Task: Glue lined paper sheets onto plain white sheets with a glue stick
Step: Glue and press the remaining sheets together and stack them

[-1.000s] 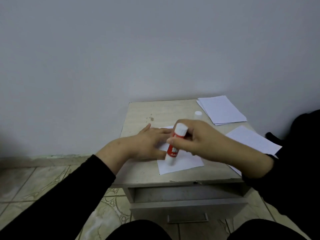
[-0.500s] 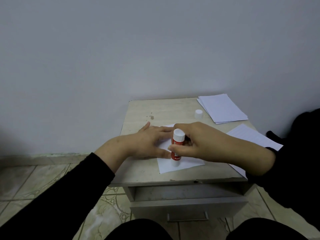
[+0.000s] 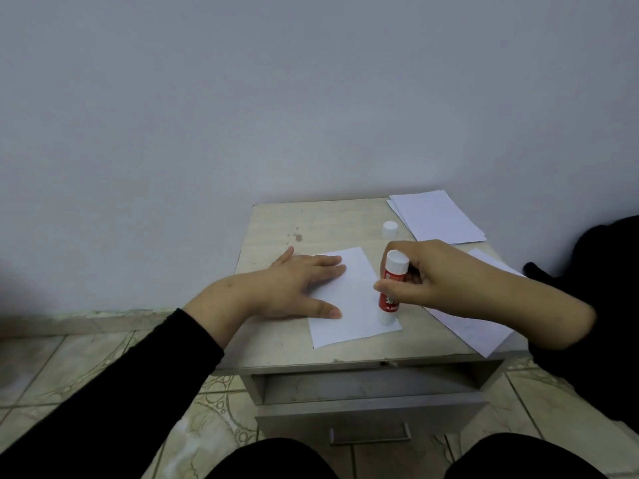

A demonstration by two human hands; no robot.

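A plain white sheet [image 3: 356, 305] lies in the middle of the small cabinet top [image 3: 311, 223]. My left hand [image 3: 297, 288] rests flat on the sheet's left part, fingers straight. My right hand [image 3: 425, 274] grips a red and white glue stick [image 3: 390, 288], held nearly upright with its lower end touching the sheet near the right edge. The stick's white cap [image 3: 389, 228] stands behind it on the top. A lined sheet [image 3: 473, 330] lies to the right, partly under my right forearm.
A stack of white sheets [image 3: 437, 216] sits at the back right corner of the cabinet. Below the top is a slightly open drawer [image 3: 370, 414] with a metal handle. A dark object [image 3: 587, 271] is at the right; tiled floor surrounds the cabinet.
My right hand has moved the glue stick rightward across the sheet to its right edge, uncovering the sheet's middle. My left hand has stayed on the paper.
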